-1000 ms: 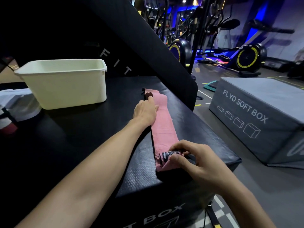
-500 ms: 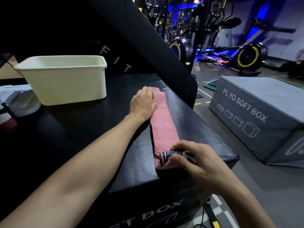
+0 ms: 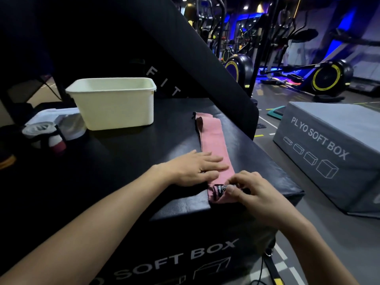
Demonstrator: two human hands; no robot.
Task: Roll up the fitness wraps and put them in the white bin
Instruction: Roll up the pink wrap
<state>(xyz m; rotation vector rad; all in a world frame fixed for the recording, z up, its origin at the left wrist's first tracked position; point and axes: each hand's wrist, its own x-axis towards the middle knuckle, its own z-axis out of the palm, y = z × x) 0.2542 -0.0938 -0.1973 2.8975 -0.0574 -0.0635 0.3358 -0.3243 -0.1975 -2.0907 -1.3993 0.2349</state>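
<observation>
Right hand (image 3: 254, 195) pinches the near end of the pink wrap (image 3: 213, 144), curled fingers starting 1 tight roll at the black box (image 3: 127, 161) edge. Left hand (image 3: 197, 166) lies flat, fingers straight, pinning the strip taut. White bin (image 3: 115, 108) waits beyond, well apart.

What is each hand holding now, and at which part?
Right hand pinches the pink wrap at its rolled near end; left hand only presses it flat.

wrap (image 3: 212, 140) on box (image 3: 127, 161), bin (image 3: 115, 108) behind-left
</observation>
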